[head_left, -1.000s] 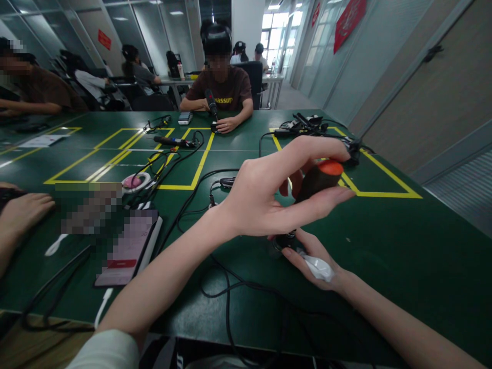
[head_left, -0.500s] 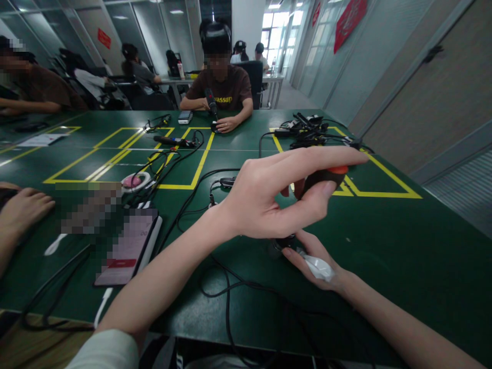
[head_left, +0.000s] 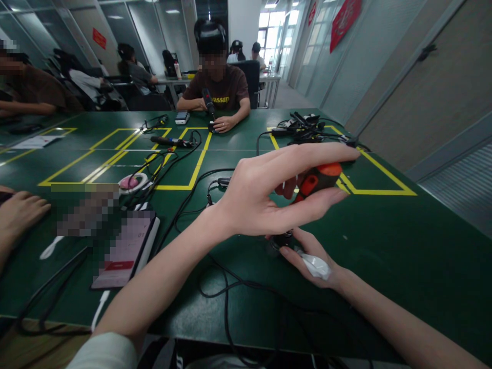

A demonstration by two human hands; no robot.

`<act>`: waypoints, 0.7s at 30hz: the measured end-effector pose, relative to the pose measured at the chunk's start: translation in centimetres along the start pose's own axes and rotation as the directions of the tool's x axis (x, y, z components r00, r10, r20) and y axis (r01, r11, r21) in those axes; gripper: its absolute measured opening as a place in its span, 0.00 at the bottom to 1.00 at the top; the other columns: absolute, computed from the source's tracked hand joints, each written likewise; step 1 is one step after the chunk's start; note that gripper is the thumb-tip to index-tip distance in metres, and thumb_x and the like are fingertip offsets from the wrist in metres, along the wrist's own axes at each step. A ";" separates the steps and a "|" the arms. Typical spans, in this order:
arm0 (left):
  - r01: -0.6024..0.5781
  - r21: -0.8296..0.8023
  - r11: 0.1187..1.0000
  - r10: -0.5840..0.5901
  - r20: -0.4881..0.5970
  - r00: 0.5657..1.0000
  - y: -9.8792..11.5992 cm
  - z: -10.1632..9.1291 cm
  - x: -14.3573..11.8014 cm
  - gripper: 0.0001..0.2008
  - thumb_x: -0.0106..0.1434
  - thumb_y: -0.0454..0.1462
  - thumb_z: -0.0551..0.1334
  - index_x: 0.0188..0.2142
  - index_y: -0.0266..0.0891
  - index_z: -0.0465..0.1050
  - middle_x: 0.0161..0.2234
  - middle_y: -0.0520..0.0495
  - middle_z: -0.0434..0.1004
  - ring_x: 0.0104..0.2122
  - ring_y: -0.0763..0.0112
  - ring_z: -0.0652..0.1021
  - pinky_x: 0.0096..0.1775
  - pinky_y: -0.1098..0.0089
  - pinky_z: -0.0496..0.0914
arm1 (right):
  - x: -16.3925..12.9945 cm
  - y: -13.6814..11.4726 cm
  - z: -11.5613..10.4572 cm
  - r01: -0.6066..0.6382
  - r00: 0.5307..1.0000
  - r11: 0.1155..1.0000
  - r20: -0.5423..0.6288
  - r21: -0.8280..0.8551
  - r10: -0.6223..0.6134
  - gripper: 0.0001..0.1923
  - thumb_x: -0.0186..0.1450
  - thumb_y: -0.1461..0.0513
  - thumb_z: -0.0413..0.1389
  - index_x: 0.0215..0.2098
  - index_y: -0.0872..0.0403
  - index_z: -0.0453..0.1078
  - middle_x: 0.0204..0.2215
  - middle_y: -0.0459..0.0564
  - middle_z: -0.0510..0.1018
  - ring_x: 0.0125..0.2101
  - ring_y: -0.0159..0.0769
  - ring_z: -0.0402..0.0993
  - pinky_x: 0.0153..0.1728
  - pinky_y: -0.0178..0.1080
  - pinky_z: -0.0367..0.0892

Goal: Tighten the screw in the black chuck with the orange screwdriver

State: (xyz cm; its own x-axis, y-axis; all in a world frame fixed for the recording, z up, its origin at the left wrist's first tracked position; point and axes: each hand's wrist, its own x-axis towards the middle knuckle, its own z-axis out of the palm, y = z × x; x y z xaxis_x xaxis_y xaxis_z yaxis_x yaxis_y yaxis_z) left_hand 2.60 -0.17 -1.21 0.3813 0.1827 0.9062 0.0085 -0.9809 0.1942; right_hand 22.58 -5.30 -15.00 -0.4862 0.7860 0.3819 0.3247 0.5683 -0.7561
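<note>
My left hand reaches across the middle, its index finger and thumb stretched along a red-and-black screwdriver handle. The curled fingers lie against the handle. The screwdriver's lower end is hidden behind the hand. Just below, my right hand grips a small round black part between thumb and fingers, low over the table. The left hand covers some of that part. A crumpled piece of clear-white plastic is tucked in the right palm.
The green table carries yellow tape outlines. Black cables loop below my hands. A phone and a tape roll lie left, near another person's hand. Black gear is piled behind. Across the table, a person holds a power screwdriver.
My left thumb has straightened and the handle has turned, so more of its red side shows. The right hand keeps its hold on the black part. The view has shifted slightly.
</note>
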 end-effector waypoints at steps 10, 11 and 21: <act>0.057 -0.062 0.996 -0.054 0.053 0.997 0.1 -0.2 0.0 0.13 0.75 0.35 0.54 0.52 0.39 0.75 0.46 0.50 0.86 0.37 0.76 0.85 0.42 0.71 0.83 | -0.1 0.2 0.3 0.004 1.000 1.000 -0.028 -0.014 -0.005 0.16 0.75 0.56 0.56 0.56 0.53 0.73 0.46 0.57 0.86 0.44 0.47 0.85 0.51 0.46 0.80; 0.071 -0.077 0.994 -0.067 0.047 0.997 0.2 -0.2 -0.1 0.13 0.75 0.34 0.54 0.52 0.40 0.75 0.46 0.50 0.86 0.37 0.76 0.85 0.42 0.72 0.83 | -0.1 0.3 0.3 0.004 1.000 1.000 -0.029 -0.014 -0.005 0.16 0.75 0.56 0.56 0.57 0.54 0.74 0.47 0.58 0.86 0.44 0.47 0.85 0.51 0.46 0.80; 0.004 -0.040 0.999 -0.005 -0.048 0.999 -0.1 0.2 0.2 0.06 0.70 0.37 0.65 0.45 0.39 0.73 0.41 0.49 0.83 0.28 0.81 0.80 0.29 0.79 0.79 | -0.2 0.3 0.1 -0.015 1.000 1.000 0.004 0.020 0.015 0.18 0.74 0.58 0.56 0.60 0.54 0.72 0.49 0.59 0.86 0.47 0.47 0.85 0.51 0.47 0.80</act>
State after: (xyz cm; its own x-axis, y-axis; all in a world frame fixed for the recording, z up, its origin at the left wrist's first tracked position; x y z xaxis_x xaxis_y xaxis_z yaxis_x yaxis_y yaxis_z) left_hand 2.87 -0.03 -1.17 0.3361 0.1911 0.9222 -0.0268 -0.9769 0.2122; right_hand 22.64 -5.30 -15.36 -0.4843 0.7935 0.3685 0.3160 0.5514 -0.7721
